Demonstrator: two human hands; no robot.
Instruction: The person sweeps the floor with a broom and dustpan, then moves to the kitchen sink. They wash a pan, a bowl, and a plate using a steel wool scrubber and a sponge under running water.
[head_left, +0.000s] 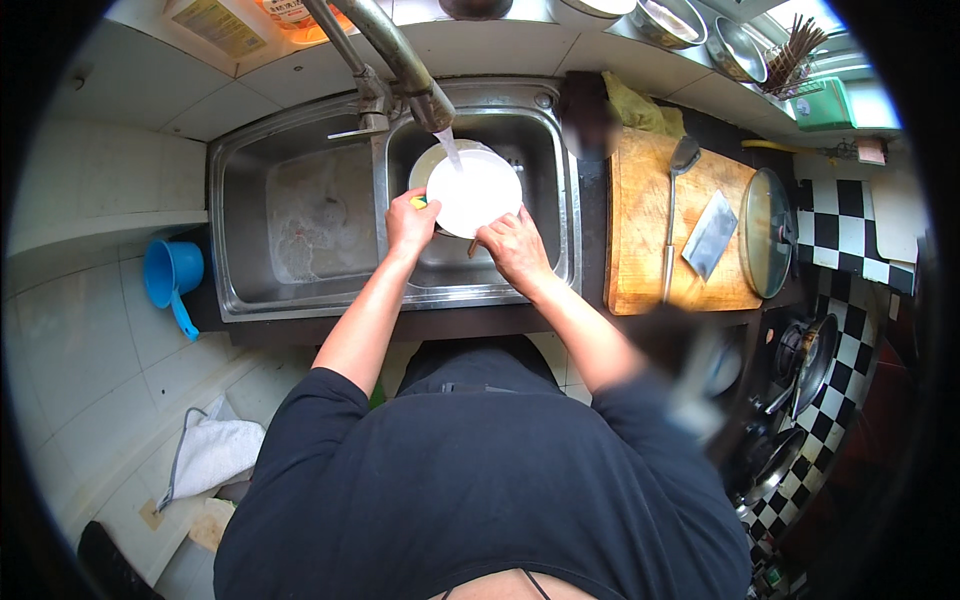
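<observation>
Over the right basin of a stainless-steel double sink (566, 225), a white plate (474, 196) is held between my two hands. Its left rim is in my left hand (411, 225), which also has a yellow and green sponge (418, 202) at its fingers. My right hand (517, 247) grips the lower right rim. Water runs from the metal faucet (431, 105) onto the upper part of the plate. Beneath the plate, a round pale dish (424, 166) shows only in part. A brown stick-like end (472, 248) pokes out near my right fingers.
Right of the sink, a wooden cutting board (637, 225) carries a spatula (669, 217), a cleaver (710, 234) and a glass lid (765, 234). A blue dipper (172, 274) is at the left. Metal bowls (735, 49) line the back ledge. Pans (816, 364) sit on the stove.
</observation>
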